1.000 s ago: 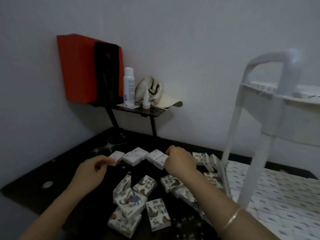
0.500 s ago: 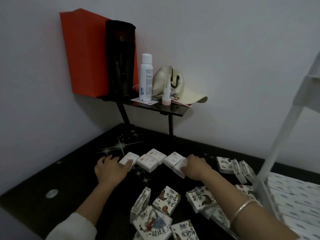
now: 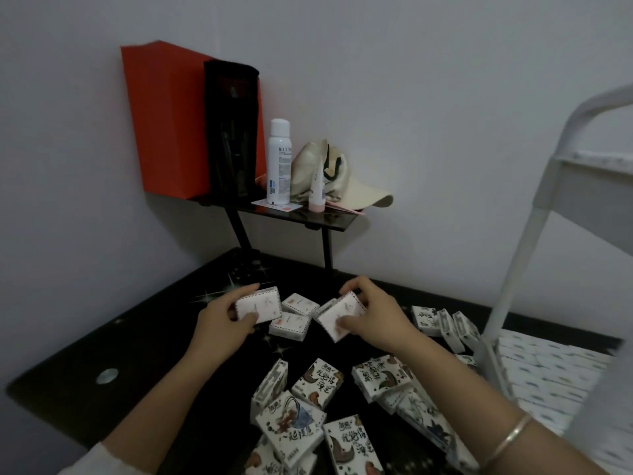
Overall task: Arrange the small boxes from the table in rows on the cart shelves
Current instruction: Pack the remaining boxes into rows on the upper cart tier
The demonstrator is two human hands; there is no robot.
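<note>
left hand [image 3: 222,320] grips pale box [image 3: 257,305] above black table [image 3: 85,365] | right hand [image 3: 373,317] grips second pale box [image 3: 339,311] | nearer boxes [image 3: 317,383] show brush-written Chinese characters, unreadable

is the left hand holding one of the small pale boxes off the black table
Yes, the left hand grips a small pale box raised above the black table.

Boxes [image 3: 317,382] bear brush calligraphy, not clearly legible.

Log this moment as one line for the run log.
left hand: holds box | right hand: holds box | cart: right
</note>
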